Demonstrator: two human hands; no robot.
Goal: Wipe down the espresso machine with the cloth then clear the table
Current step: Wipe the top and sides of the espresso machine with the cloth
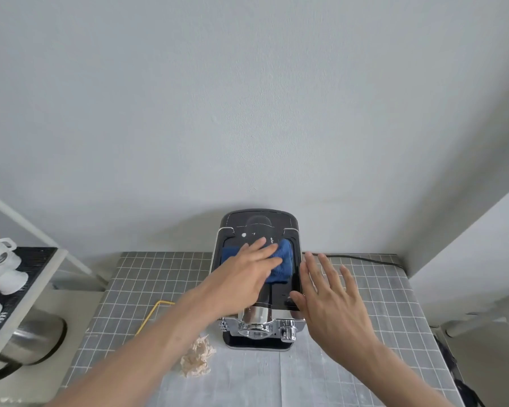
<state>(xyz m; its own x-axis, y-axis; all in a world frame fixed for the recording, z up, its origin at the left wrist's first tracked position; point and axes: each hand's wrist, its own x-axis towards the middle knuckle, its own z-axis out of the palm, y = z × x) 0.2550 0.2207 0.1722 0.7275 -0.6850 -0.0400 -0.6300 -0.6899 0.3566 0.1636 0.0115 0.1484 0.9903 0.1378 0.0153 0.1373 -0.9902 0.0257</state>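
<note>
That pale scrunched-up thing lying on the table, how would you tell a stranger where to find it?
Start at the black and chrome espresso machine at the back of the grey grid-patterned table. Come toward the near edge and slightly left of its base, to the crumpled beige wad. It is soft and wrinkled, unlike the thin yellow straw lying farther left.

White mugs (0, 259) lie on a black mat (18, 289) on the shelf at left, above a steel pot (33, 342). A black power cord (365, 259) runs along the grey wall (247, 98).
</note>
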